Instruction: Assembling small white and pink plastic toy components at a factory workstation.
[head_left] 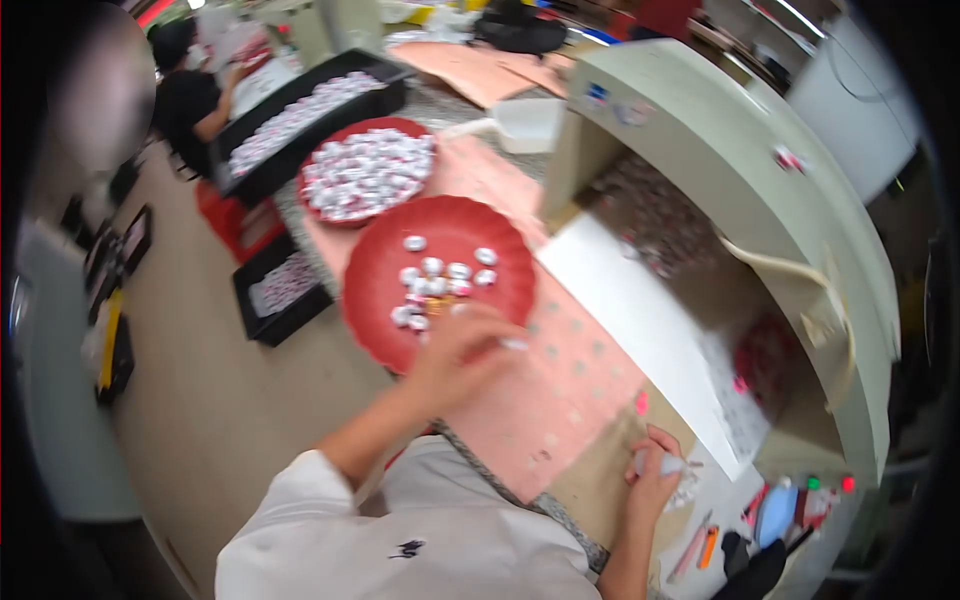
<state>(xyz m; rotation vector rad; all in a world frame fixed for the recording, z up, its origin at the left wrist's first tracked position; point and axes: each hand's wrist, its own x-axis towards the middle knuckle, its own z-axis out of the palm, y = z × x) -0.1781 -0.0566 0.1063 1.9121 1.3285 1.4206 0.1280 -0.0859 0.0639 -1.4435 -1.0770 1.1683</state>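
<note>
My left hand [462, 350] is over the near rim of a red scalloped plate [375, 285], fingers bent and slightly blurred. A small whitish spot shows at its fingertips; its kind is unclear. Several small round white pieces [432, 267], some with pink, lie on the plate, along with a few gold-coloured bits [437, 305]. Down at the right, my right hand [652, 480] is closed around a small whitish squeeze bottle [662, 462], its narrow tip toward the right. A pink piece [641, 403] lies just beyond that hand.
A pink sheet [560, 400] covers part of the bench. Beyond the plate stand a heaped red bowl [370, 175] and a black bin [235, 150]. A box-like pale hood [730, 130] rises on the right, with pens and tools [708, 547] nearer me. Another person [187, 100] sits far left.
</note>
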